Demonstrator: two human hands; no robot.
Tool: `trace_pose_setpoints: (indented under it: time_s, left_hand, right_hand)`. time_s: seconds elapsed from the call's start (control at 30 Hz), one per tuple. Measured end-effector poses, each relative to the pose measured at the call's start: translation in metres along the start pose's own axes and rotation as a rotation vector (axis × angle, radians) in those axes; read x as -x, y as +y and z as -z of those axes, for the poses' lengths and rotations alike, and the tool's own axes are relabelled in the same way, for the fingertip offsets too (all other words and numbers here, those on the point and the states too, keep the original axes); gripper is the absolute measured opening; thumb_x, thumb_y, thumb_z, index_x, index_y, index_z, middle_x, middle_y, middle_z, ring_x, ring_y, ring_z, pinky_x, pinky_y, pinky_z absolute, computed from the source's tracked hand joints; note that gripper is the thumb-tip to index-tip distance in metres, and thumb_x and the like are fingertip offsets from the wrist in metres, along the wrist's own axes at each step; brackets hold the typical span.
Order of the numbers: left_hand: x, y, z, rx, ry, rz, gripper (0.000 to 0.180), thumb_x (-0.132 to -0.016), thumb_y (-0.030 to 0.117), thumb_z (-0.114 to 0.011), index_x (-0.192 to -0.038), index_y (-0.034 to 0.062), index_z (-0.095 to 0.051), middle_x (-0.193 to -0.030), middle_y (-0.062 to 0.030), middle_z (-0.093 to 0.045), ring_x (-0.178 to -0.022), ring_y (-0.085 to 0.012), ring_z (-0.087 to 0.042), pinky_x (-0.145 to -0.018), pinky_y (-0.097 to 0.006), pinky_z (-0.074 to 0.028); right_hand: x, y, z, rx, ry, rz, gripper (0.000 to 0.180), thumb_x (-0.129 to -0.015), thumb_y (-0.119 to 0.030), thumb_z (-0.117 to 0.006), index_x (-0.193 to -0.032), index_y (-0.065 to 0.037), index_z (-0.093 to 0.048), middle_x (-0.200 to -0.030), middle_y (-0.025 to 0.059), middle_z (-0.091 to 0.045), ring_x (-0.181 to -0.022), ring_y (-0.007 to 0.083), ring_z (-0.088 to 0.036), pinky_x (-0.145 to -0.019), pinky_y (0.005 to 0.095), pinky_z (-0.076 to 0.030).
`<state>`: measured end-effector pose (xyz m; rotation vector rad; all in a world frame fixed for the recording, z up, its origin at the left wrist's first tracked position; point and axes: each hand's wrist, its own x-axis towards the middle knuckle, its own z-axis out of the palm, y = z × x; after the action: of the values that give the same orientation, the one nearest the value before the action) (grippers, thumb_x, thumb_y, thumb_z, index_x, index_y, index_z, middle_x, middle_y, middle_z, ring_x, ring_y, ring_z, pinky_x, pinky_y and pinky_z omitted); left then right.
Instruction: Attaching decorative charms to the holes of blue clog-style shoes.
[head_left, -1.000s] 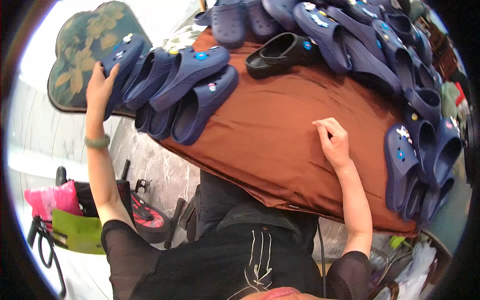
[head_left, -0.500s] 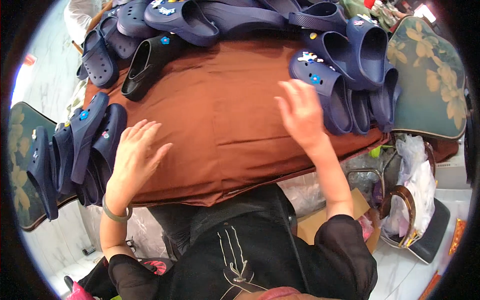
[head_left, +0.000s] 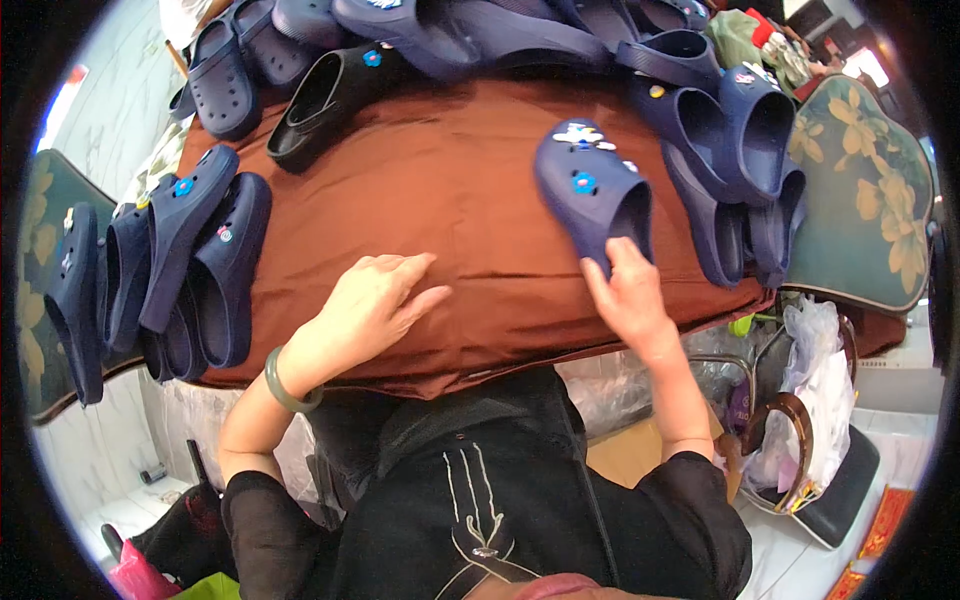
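My right hand (head_left: 632, 305) grips a navy clog (head_left: 585, 207) by its heel end. The toe points away from me, and white and blue flower charms sit on its upper. My left hand (head_left: 362, 312) hangs over the near part of the brown cloth (head_left: 440, 185), fingers apart and holding nothing; a greyish bangle circles that wrist. To the left, several navy clogs (head_left: 190, 240) lean in a cluster, some with charms. A black clog (head_left: 318, 108) lies at the far left of the cloth.
More navy clogs (head_left: 520, 38) line the far edge, and others (head_left: 740, 150) are heaped at the right. Patterned green chair backs (head_left: 865, 200) flank the table. Below on the right are a bag with brown handles (head_left: 800, 440) and a cardboard box (head_left: 630, 440).
My right hand has taken a navy clog from the right heap and drawn it left and nearer. My left hand has moved rightward over the cloth. The whole view has shifted slightly.
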<state>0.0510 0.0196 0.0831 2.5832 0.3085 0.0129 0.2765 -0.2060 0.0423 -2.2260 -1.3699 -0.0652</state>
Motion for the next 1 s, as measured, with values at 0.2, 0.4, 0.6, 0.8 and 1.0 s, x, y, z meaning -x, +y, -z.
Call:
trace_pose_setpoints:
  time_s: [0.2,0.4,0.6,0.8,1.0]
  left_hand:
    - [0.005,-0.007,-0.020,0.220,0.182,0.118,0.078,-0.091,0.032,-0.061,-0.146,0.0018,-0.014,-0.100,-0.0234,-0.064,-0.086,-0.0367,-0.064,-0.080,-0.041,-0.049]
    - [0.017,-0.042,-0.015,0.595,0.181,0.295,0.093,-0.087,0.033,-0.067,-0.148,0.0027,-0.004,-0.089,-0.0224,-0.061,-0.082,-0.0311,-0.065,-0.075,-0.040,-0.050]
    - [0.015,-0.040,-0.036,0.244,0.277,0.130,0.075,-0.086,0.010,-0.054,-0.145,-0.0048,-0.010,-0.130,-0.0363,-0.042,-0.108,-0.0498,-0.052,-0.089,-0.049,-0.047]
    - [0.024,-0.048,-0.016,0.147,0.389,0.145,0.067,-0.083,-0.001,-0.047,-0.144,-0.0027,-0.020,-0.125,-0.0312,-0.048,-0.107,-0.0449,-0.053,-0.091,-0.049,-0.044]
    - [0.039,-0.052,-0.006,0.100,0.313,0.198,0.059,-0.086,0.000,-0.046,-0.142,0.0034,-0.026,-0.102,-0.0281,-0.059,-0.094,-0.0434,-0.058,-0.082,-0.050,-0.046]
  right_hand:
    - [0.000,-0.111,-0.050,-0.360,-0.160,0.168,0.028,-0.083,-0.002,-0.061,-0.109,0.005,-0.051,-0.093,0.0219,-0.054,-0.083,0.0410,-0.056,-0.070,0.0453,-0.048]
    - [-0.032,-0.141,-0.039,-0.686,-0.309,0.523,0.027,-0.083,-0.004,-0.065,-0.109,0.003,-0.059,-0.101,0.0192,-0.062,-0.087,0.0350,-0.063,-0.072,0.0396,-0.053]
    - [-0.129,-0.112,-0.035,-0.323,0.073,0.460,0.020,-0.082,-0.013,-0.069,-0.098,-0.001,-0.066,-0.096,0.0158,-0.065,-0.083,0.0300,-0.062,-0.075,0.0363,-0.051]
    - [-0.184,-0.061,-0.082,-0.598,-0.617,0.096,0.064,-0.083,-0.041,-0.070,-0.126,0.003,-0.052,-0.117,0.0179,-0.059,-0.108,0.0231,-0.056,-0.094,0.0344,-0.043]
    - [-0.204,-0.075,-0.079,-0.334,-0.669,0.254,0.070,-0.079,-0.053,-0.066,-0.124,0.000,-0.056,-0.118,0.0218,-0.058,-0.112,0.0315,-0.055,-0.096,0.0380,-0.043]
